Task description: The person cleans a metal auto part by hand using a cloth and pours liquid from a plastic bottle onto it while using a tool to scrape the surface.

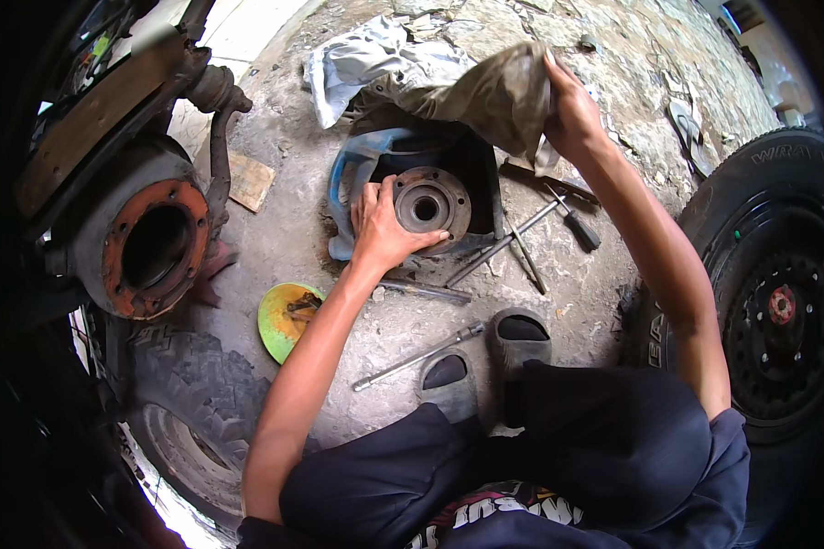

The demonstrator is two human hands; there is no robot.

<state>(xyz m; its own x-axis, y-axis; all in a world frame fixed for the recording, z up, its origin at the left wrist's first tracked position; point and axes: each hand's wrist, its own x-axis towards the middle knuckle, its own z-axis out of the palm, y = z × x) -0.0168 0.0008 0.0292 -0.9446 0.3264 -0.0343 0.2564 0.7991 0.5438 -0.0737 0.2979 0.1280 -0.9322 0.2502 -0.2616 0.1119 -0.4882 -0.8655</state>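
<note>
My left hand [384, 230] grips the rim of a round metal flange [459, 191] with bolt holes and a central bore, thumb on its lower edge. The flange sits over a dark open container cut from plastic, whose blue edge [343, 171] shows on the left. Up and to the right, my right hand [571, 110] pinches one end of a dirty grey cloth [501, 89]. The cloth stretches left toward a crumpled whitish part [378, 58] lying on the ground behind the container.
An axle housing with an orange-rimmed flange [115, 254] stands at left. A ratchet-type bar [419, 358], a screwdriver [580, 226] and metal rods [501, 248] lie on the concrete. A green dish [275, 329] holds small parts. Tyres [206, 370] flank me; a mounted wheel [748, 274] is at right.
</note>
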